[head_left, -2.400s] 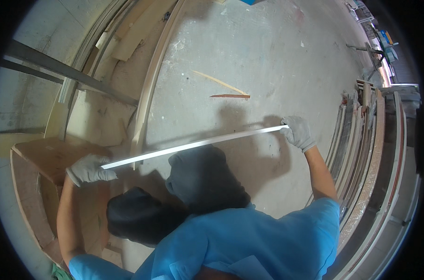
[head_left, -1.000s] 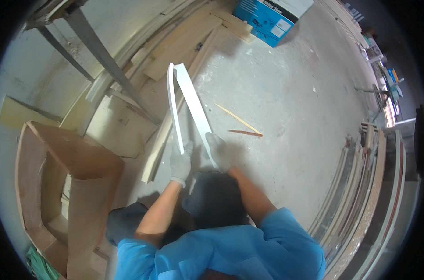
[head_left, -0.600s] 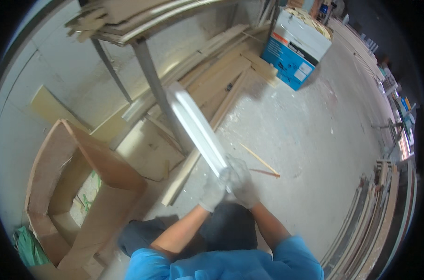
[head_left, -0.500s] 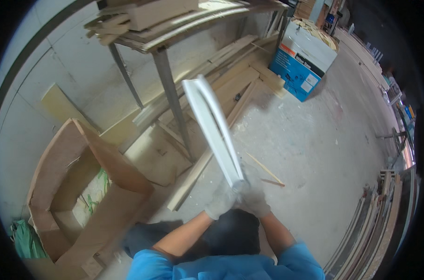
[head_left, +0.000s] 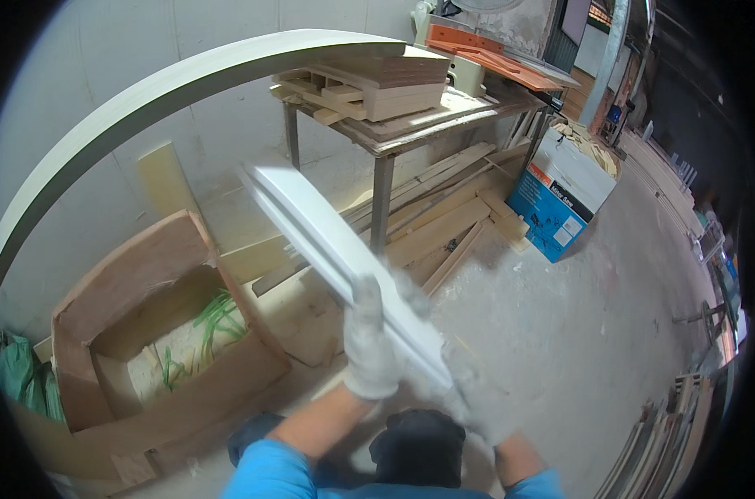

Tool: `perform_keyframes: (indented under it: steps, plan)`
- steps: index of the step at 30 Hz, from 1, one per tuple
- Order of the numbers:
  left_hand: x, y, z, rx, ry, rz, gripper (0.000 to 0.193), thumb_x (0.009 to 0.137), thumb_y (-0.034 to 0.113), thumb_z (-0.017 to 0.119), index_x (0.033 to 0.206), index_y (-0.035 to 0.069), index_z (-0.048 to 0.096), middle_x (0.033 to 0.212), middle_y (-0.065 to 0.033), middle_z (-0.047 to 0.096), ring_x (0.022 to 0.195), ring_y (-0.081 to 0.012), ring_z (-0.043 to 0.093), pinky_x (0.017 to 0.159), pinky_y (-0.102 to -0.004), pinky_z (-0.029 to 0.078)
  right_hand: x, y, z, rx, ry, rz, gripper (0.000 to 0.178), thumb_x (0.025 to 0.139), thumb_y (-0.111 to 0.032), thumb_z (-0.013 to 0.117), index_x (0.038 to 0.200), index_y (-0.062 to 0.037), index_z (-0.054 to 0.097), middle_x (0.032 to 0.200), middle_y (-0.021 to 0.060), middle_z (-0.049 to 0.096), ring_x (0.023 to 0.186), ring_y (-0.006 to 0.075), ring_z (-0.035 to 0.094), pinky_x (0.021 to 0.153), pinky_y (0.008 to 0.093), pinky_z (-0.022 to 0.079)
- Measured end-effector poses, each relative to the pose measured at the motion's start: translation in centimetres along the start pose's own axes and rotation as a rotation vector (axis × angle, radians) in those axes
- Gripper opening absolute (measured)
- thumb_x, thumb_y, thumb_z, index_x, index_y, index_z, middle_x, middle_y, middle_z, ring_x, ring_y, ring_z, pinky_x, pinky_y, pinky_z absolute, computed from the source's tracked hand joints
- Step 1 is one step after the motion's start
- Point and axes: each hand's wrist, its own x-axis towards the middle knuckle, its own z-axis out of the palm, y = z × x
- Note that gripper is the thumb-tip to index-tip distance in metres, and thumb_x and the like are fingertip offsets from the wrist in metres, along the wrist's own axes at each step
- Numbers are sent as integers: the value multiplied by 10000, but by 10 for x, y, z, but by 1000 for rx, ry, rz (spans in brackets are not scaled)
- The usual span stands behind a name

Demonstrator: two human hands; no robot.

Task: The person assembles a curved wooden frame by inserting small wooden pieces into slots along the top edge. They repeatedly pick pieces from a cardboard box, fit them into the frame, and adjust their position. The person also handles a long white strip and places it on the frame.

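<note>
A white length of moulding (head_left: 327, 229) with a grooved edge slants across in front of me, its far end blurred by motion. My left hand (head_left: 371, 345), in a pale work glove, grips it around the middle; the thumb shows on the near side, with blurred fingertips past the other edge. My right hand (head_left: 481, 395), gloved too, is closed at the moulding's near end, smeared by movement. The piece is held up off the floor, above my knees.
To the left stands an open cardboard box (head_left: 252, 349) with green strips inside. Ahead, a workbench (head_left: 383, 200) carries stacked wood pieces and an orange-topped machine (head_left: 490, 54). Planks (head_left: 456, 249) lie beneath. A blue-and-white carton (head_left: 552, 204) stands beyond, and long strips (head_left: 664, 441) lie lower right.
The moulding has swung leftward and turned to show its broad white face. My left hand has moved from the near end up to its middle; the right has shifted right. My view has tilted up.
</note>
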Motion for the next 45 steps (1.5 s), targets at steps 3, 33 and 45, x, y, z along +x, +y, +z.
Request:
perform_keyframes:
  steps: [3,33,45]
  plan:
    - [36,31,18,25,-19,-41,630,966,647,414,1140,49,511,857,-105,634,852,-222,636,823,-366,541,51,-15,-39,-104,86,-128,615,843,-181,737,1408,-93,511,1080,217,617,921,367,632,769,427,535]
    - [177,138,-36,574,123,185,371,982,202,562,1296,4,559,1146,-117,608,971,-237,615,868,-364,553,302,-34,-81,-682,172,-238,502,919,-474,619,1281,-127,632,1044,123,723,951,285,698,867,395,543]
    - [178,117,-67,572,91,79,370,989,197,541,1300,-4,544,1157,-117,599,954,-225,618,852,-365,548,304,-26,-85,-561,110,-340,576,875,-484,660,1284,-80,632,1083,133,720,951,278,704,892,376,541]
